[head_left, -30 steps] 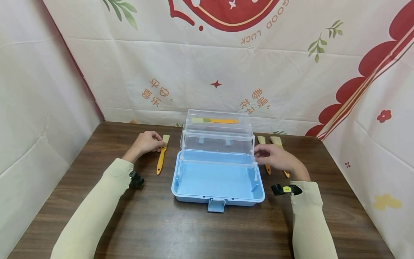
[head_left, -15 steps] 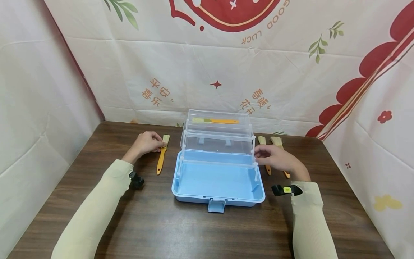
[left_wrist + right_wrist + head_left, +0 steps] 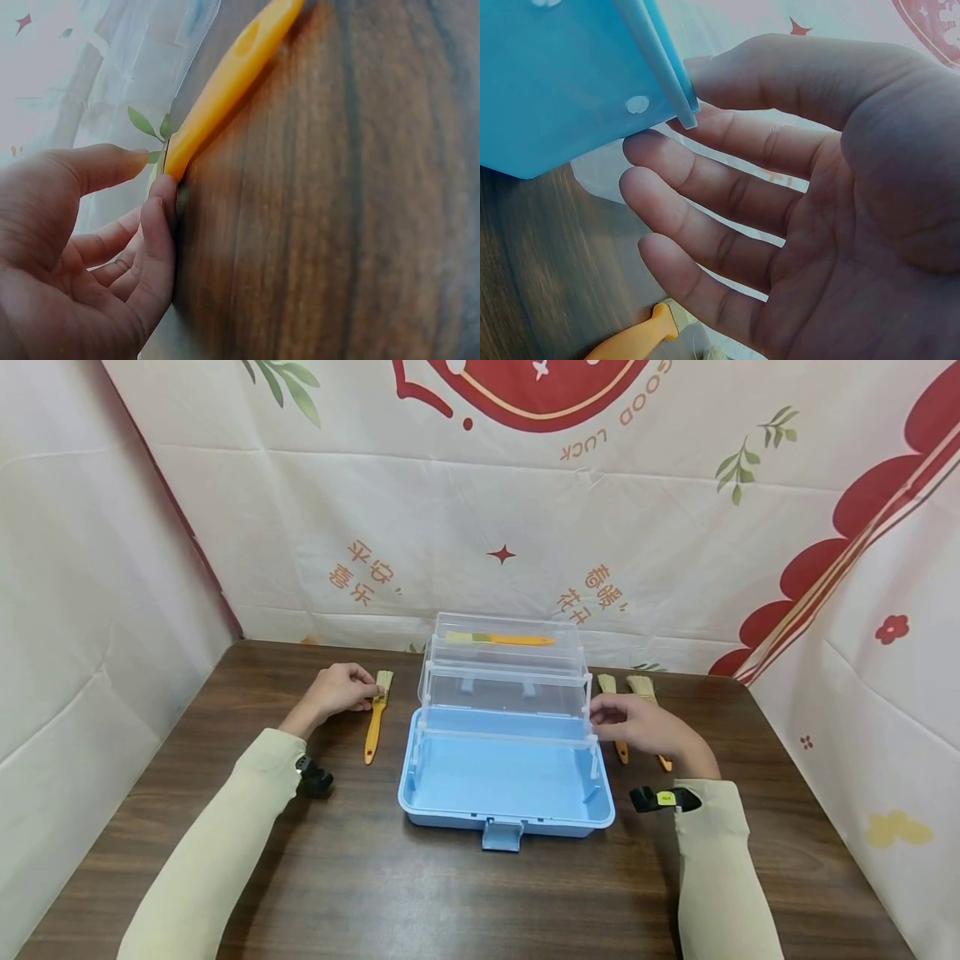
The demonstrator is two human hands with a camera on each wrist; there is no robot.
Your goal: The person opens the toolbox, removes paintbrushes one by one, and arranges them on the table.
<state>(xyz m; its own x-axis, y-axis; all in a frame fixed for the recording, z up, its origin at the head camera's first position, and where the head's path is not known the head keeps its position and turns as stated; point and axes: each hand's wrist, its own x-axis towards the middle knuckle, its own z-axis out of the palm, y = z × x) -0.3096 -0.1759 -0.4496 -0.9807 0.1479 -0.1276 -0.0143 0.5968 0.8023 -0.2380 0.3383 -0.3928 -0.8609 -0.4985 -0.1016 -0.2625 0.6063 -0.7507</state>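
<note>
My left hand [image 3: 341, 688] is at the ferrule of a paintbrush [image 3: 372, 735] with a yellow handle, left of the box. In the left wrist view, thumb and forefinger sit on either side of the brush's neck; its bristles are hidden there. A light blue toolbox [image 3: 506, 789] stands unlatched, its clear lid and trays raised. My right hand [image 3: 641, 723] pinches the box's right rim between thumb and forefinger, the other fingers spread below in the right wrist view. Another yellow paintbrush [image 3: 517, 641] lies across the raised clear tray [image 3: 506, 672].
Two more paintbrushes, one partly under my right hand [image 3: 622, 752] and another brush [image 3: 643, 687] beside it, lie right of the box on the brown wooden table [image 3: 450, 902]. A latch [image 3: 502, 836] hangs at the box's front. A printed cloth [image 3: 480, 510] walls the back and sides.
</note>
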